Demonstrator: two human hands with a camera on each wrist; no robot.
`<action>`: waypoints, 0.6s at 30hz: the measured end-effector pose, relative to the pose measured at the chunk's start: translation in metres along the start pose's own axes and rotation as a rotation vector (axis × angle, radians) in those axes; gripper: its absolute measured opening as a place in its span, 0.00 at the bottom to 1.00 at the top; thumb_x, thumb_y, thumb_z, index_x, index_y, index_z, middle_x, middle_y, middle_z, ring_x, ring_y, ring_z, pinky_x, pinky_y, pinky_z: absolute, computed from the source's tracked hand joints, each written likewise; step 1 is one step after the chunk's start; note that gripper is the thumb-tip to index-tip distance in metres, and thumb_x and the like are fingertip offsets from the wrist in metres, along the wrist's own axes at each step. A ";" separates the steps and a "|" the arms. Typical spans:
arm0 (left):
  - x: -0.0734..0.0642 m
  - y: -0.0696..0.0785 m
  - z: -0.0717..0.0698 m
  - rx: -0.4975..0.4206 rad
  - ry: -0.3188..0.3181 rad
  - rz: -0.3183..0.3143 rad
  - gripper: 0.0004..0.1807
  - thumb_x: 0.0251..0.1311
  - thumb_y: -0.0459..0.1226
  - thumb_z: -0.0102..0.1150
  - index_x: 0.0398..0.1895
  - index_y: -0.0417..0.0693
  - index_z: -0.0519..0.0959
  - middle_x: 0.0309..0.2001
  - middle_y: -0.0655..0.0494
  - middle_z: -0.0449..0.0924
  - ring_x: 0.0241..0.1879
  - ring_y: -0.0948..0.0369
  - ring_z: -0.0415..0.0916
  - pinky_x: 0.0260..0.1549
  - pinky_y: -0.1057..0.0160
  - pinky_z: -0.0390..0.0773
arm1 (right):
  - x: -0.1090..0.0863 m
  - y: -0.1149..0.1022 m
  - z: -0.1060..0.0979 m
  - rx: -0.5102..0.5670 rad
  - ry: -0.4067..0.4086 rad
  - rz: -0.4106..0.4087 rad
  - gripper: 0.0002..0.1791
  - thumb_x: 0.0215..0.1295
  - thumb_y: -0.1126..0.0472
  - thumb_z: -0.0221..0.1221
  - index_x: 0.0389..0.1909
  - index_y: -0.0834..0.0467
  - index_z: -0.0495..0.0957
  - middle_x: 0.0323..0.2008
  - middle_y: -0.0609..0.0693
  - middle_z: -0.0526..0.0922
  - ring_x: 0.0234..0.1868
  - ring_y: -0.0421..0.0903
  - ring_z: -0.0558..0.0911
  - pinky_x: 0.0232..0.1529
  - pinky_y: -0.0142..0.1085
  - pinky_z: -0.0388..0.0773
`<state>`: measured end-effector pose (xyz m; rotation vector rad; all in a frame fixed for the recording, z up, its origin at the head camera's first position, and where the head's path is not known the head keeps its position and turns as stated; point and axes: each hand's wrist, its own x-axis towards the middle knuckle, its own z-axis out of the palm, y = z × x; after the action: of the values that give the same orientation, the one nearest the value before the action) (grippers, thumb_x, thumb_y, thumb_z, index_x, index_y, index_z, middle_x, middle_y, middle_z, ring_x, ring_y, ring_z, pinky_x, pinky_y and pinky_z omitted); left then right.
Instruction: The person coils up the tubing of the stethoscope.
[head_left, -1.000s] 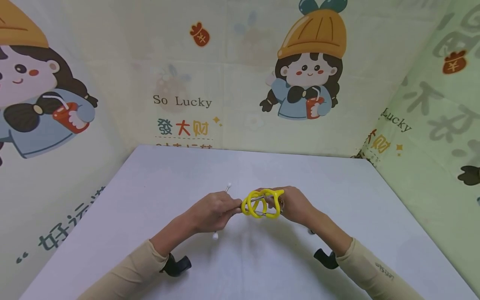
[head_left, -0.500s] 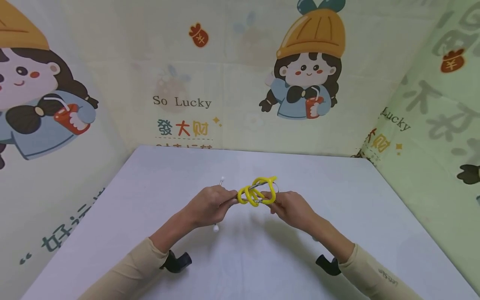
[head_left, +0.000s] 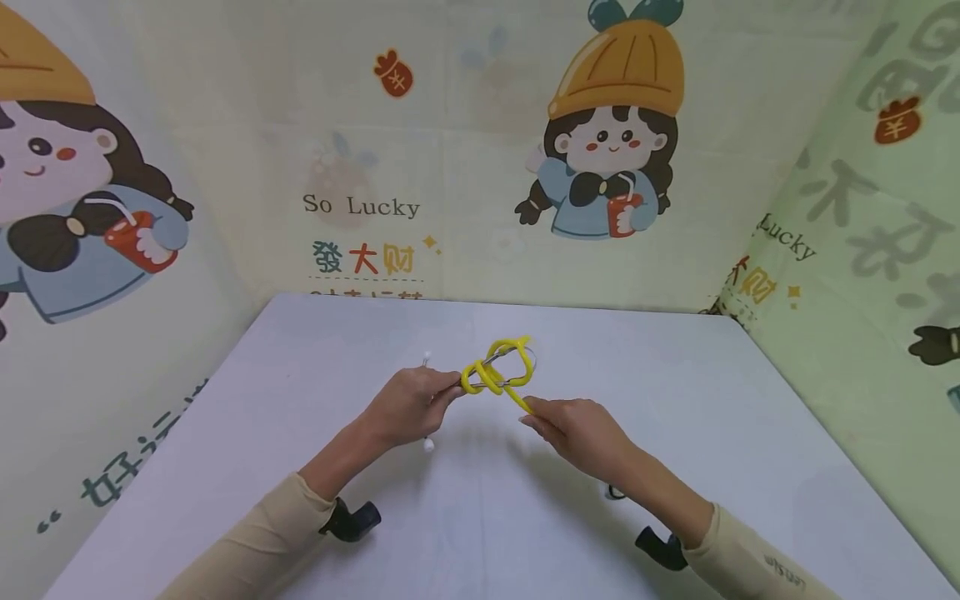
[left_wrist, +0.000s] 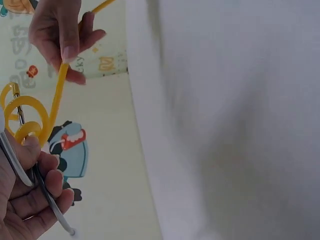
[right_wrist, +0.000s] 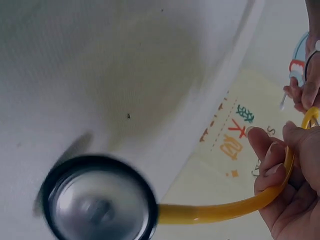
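A stethoscope with yellow tubing [head_left: 491, 379] is held up over the table between both hands. My left hand [head_left: 408, 406] grips its metal ear tubes [left_wrist: 50, 202], and white ear tips [head_left: 428, 446] stick out on either side of the hand. Past the left fingertips the tubing is wound in loops around the metal part. My right hand [head_left: 577, 429] pinches a length of tubing drawn out from the loops toward the right. From that hand the tubing runs on to the round metal chest piece [right_wrist: 100, 207] with its black rim, hanging under the right wrist.
A white tabletop [head_left: 360, 333] lies below both hands. Printed cloth walls [head_left: 465, 167] enclose it at the back and sides. Black wrist cameras [head_left: 352, 522] are strapped to the forearms.
Both hands have risen slightly and shifted left with the stethoscope. My right hand has moved from behind the loops to below right of them, drawing a straight length of tubing out.
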<state>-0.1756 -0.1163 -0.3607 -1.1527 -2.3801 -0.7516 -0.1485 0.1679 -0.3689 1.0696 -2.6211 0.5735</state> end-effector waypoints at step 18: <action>-0.010 -0.019 0.008 0.097 -0.080 -0.162 0.04 0.62 0.31 0.69 0.39 0.40 0.86 0.25 0.53 0.86 0.17 0.70 0.57 0.18 0.73 0.59 | -0.016 -0.032 -0.001 -0.260 -0.069 -0.096 0.14 0.64 0.63 0.69 0.33 0.55 0.70 0.17 0.39 0.69 0.16 0.34 0.57 0.16 0.25 0.54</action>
<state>-0.1861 -0.1269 -0.3780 -0.9775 -2.5702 -0.6426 -0.1151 0.1575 -0.3652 1.1401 -2.5934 0.1714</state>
